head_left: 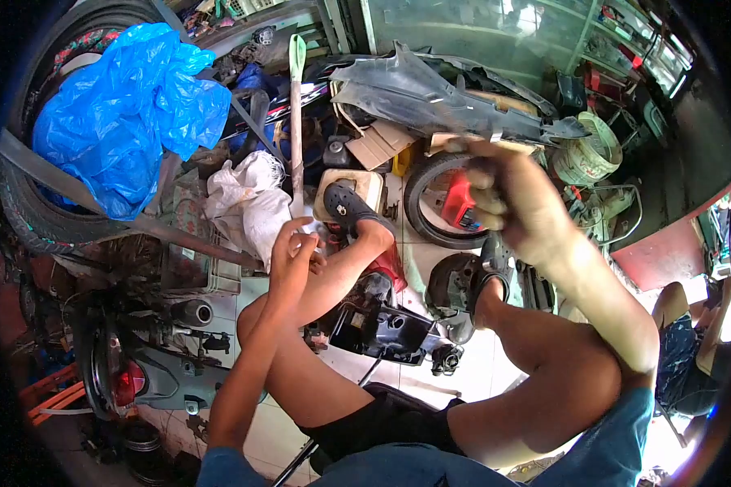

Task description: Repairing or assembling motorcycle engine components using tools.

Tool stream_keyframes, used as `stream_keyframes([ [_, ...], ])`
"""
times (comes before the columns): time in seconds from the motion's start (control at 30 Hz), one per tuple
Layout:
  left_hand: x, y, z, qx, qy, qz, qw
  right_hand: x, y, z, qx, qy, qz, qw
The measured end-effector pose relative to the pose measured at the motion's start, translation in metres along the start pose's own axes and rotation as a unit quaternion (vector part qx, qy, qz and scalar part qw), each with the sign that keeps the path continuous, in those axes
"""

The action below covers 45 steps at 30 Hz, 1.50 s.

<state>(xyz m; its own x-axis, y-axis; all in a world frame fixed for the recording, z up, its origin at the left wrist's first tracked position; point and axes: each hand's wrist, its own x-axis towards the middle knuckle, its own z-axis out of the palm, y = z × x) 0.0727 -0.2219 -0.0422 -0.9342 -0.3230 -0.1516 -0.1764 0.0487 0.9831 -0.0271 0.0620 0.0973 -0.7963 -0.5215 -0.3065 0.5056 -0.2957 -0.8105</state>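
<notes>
My left hand (295, 250) is over my left shin, beside a white sack (256, 199). Its fingers are curled in, and whatever they may hold is too small to make out. Raised to the right, my right hand (516, 199) is blurred, with its fingers bent into a grip; I cannot see what is inside it. Below that hand are a small wheel with a black tyre (418, 203) and a red part (458, 201) within its ring. A black plastic motorcycle part (386, 331) lies on the tiles between my legs.
A blue plastic bag (126, 114) covers stacked tyres at left, above a grey motorcycle tail (175, 380). A wooden handle (296, 134) stands upright. Dark fairing panels (430, 93) and a pale bucket (589, 150) lie at the back. Another person (690, 349) sits at far right.
</notes>
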Motion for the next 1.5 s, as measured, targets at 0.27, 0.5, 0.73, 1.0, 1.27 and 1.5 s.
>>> stream_keyframes([
  [0.27, 0.068, -0.028, -0.02, -0.012, 0.049, -0.097, 0.994, -0.046, -0.04, -0.109, 0.09, 0.146, -0.077, 0.982],
  [0.5, 0.192, -0.062, 0.041, 0.008, -0.068, -0.239, 0.969, -0.094, -0.042, -0.2, 0.223, 0.284, -0.12, 0.925],
  [0.73, 0.335, -0.048, 0.073, -0.073, -0.07, -0.193, 0.976, -0.074, -0.026, -0.182, 0.167, 0.28, -0.058, 0.944],
  [1.0, 0.389, -0.091, 0.163, -0.284, -0.044, -0.303, 0.909, -0.074, -0.021, -0.182, 0.14, 0.32, -0.039, 0.936],
  [1.27, 0.426, -0.137, 0.179, -0.308, -0.054, -0.187, 0.931, -0.062, -0.022, -0.189, 0.187, 0.34, -0.009, 0.921],
  [1.5, 0.447, -0.142, 0.183, -0.278, -0.005, -0.222, 0.935, -0.054, -0.022, -0.178, 0.191, 0.306, 0.027, 0.932],
])
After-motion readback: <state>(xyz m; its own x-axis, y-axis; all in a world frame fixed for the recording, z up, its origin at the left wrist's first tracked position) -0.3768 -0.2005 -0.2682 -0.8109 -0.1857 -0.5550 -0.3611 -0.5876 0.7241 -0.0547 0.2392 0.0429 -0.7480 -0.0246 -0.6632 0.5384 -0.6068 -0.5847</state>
